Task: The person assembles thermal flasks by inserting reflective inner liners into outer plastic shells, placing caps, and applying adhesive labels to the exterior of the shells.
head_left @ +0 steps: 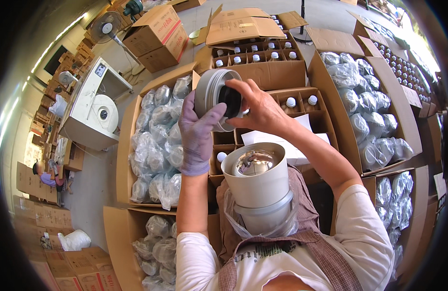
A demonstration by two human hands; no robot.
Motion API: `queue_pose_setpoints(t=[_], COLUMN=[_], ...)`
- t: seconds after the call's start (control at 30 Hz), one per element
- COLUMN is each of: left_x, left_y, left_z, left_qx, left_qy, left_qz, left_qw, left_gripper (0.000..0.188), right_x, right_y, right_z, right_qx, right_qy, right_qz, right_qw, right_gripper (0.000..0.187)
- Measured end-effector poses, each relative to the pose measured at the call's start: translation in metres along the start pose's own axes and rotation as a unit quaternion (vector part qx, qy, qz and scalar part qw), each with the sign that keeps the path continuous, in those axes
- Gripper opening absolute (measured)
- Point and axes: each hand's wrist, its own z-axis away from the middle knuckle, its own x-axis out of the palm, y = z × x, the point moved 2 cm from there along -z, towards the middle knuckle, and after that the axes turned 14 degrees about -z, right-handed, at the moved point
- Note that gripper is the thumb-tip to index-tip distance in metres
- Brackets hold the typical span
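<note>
The gloved left hand (197,132) is gripping a gray threaded collar (208,97) over a divided carton (328,119), while the bare right hand (263,105) is curving into the collar's opening (whether it is pinching anything, I cannot tell). Closer in, a pale vacuum flask (257,187) is showing its mirrored liner (253,164).

A grey floor (97,174) supported a white cabinet (82,127) and a pedestal fan (106,29). Strip lights (64,34) lined the left.
</note>
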Motion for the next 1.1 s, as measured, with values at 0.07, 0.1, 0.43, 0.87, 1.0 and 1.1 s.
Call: queue_pose_setpoints(t=[0.07,0.1,0.43,0.87,1.0,1.1], left_x=[0.015,0.015,0.020,0.011,-0.011,0.017], left_y=[-0.002,-0.003,-0.005,-0.017,-0.011,-0.003], left_z=[0.010,0.007,-0.003,-0.022,-0.013,0.000], left_qx=[0.124,0.320,0.292,0.324,-0.044,0.014], left_qy=[0.006,0.024,-0.069,-0.108,-0.187,-0.111], left_qz=[-0.147,-0.311,-0.321,-0.371,0.087,-0.086], left_qw=[0.981,0.895,0.898,0.864,0.977,0.990], left_gripper=[0.050,0.051,0.060,0.087,0.098,0.092], right_x=[0.012,0.024,-0.001,-0.002,-0.020,-0.012], right_y=[0.024,0.018,0.024,0.026,0.004,0.007], right_z=[-0.010,-0.014,-0.023,-0.020,-0.009,-0.021], right_qx=[0.203,0.188,0.169,0.281,-0.081,0.029], right_qy=[0.079,0.127,0.042,0.048,0.133,0.109], right_qz=[-0.373,-0.544,-0.502,-0.610,0.015,-0.171], right_qw=[0.902,0.808,0.847,0.739,0.988,0.979], right_gripper=[0.065,0.060,0.054,0.052,0.086,0.072])
